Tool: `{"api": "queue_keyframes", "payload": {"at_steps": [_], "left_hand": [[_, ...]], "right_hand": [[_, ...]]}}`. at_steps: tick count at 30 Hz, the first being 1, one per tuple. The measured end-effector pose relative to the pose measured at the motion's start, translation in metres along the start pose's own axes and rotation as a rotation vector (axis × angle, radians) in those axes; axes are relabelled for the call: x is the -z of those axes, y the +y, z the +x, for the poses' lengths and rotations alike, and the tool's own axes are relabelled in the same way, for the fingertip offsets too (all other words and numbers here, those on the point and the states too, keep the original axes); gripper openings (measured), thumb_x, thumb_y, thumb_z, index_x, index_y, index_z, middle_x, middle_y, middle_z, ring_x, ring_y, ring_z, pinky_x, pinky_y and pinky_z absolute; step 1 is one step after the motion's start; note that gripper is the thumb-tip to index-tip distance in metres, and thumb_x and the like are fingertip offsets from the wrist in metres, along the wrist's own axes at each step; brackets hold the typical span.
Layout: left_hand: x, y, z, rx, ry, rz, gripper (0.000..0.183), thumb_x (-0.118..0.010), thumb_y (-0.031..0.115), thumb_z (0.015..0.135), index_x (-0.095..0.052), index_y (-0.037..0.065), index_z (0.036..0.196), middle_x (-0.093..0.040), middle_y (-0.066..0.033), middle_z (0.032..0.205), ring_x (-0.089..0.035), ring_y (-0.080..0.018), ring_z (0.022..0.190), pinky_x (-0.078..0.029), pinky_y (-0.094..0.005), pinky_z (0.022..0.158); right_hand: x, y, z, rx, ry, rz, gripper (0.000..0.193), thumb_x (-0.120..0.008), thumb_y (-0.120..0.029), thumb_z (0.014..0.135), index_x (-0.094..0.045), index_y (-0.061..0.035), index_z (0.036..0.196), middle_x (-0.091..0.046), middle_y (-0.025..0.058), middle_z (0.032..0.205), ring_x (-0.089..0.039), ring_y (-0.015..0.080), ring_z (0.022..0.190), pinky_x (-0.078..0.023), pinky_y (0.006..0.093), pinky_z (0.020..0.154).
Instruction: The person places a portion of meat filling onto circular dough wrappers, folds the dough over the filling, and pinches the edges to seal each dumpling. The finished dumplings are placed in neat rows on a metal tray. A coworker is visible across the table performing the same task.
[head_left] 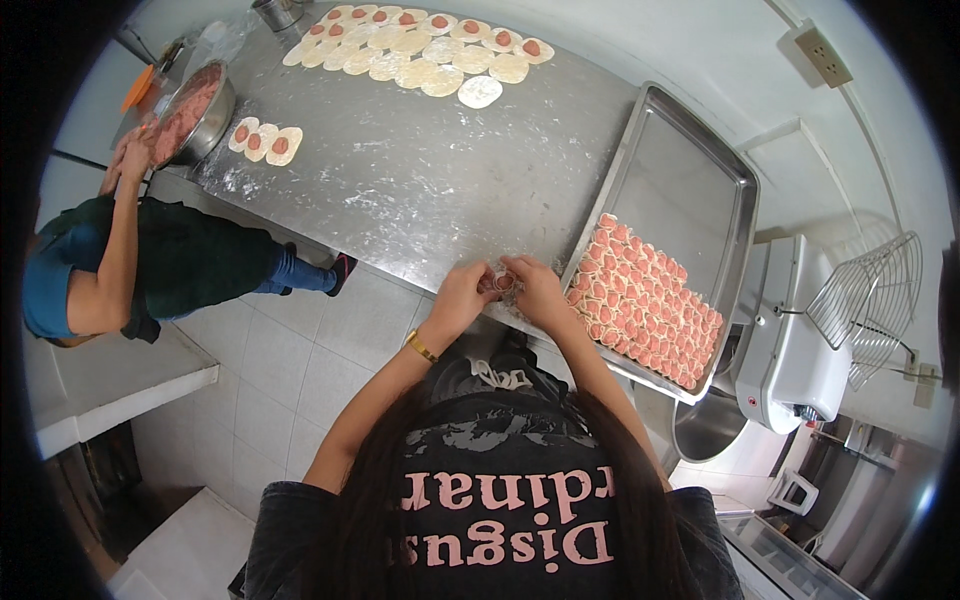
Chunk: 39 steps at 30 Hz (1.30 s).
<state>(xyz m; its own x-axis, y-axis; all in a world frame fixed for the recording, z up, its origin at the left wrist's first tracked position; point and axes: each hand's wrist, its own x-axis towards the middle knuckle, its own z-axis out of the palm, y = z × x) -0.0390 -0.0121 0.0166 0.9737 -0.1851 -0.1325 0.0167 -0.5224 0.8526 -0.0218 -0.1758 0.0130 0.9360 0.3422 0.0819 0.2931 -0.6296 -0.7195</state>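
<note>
A small dumpling [503,282] with pink meat filling sits between my two hands at the near edge of the steel table [390,180]. My left hand [463,296], with a gold band on the wrist, pinches the wrapper's left side. The right hand [539,291] has its fingers closed on the other side of it. Close by on the right, a large metal tray [690,130] holds several rows of open-topped dumplings [650,300] in its near half. Across the far side of the table lie round dough wrappers [425,75], some topped with meat and some plain.
At left, a co-worker [160,260] has a hand at a metal bowl of ground meat [195,115]. Three meat-topped wrappers [255,142] lie near that bowl. A white mixer [790,340] with a wire guard stands right of the tray. Flour dusts the table.
</note>
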Motion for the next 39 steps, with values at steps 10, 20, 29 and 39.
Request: {"api": "queue_keyframes", "payload": {"at_steps": [10,20,29,39], "left_hand": [[-0.005,-0.002,0.001,-0.019,0.007,0.123,0.018,-0.071,0.004,0.072,-0.062,-0.001,0.087,-0.065,-0.0162,0.080,-0.066,-0.0280,0.075,-0.051,-0.0347,0.067],[-0.005,-0.003,0.000,-0.054,-0.013,0.050,0.020,-0.071,0.006,0.072,-0.062,-0.001,0.088,-0.065,-0.0164,0.082,-0.064,-0.0318,0.077,-0.050,-0.0375,0.069],[-0.007,-0.003,0.004,-0.069,0.013,0.048,0.022,-0.071,0.006,0.072,-0.062,0.000,0.092,-0.065,-0.0171,0.080,-0.064,-0.0318,0.077,-0.049,-0.0376,0.068],[-0.010,-0.002,0.003,-0.054,0.062,-0.063,0.021,-0.069,0.005,0.074,-0.060,0.001,0.092,-0.065,-0.0156,0.077,-0.063,-0.0319,0.073,-0.049,-0.0383,0.066]], "right_hand": [[0.000,0.001,0.005,0.017,-0.010,0.065,0.029,-0.056,0.004,0.067,-0.065,-0.0028,0.094,-0.060,0.0160,0.088,-0.060,0.0365,0.083,-0.048,0.0418,0.071],[0.003,-0.002,0.003,-0.047,-0.035,0.012,0.017,-0.059,-0.004,0.072,-0.062,-0.0025,0.088,-0.059,0.0172,0.086,-0.059,0.0397,0.082,-0.047,0.0450,0.072],[-0.001,0.001,0.003,-0.105,-0.046,0.007,0.019,-0.059,-0.003,0.072,-0.061,-0.0011,0.090,-0.058,0.0188,0.088,-0.059,0.0403,0.082,-0.047,0.0458,0.072],[-0.004,0.000,0.001,-0.117,-0.013,0.031,0.017,-0.057,-0.001,0.071,-0.060,-0.0001,0.088,-0.057,0.0188,0.088,-0.058,0.0401,0.081,-0.046,0.0460,0.070]]}}
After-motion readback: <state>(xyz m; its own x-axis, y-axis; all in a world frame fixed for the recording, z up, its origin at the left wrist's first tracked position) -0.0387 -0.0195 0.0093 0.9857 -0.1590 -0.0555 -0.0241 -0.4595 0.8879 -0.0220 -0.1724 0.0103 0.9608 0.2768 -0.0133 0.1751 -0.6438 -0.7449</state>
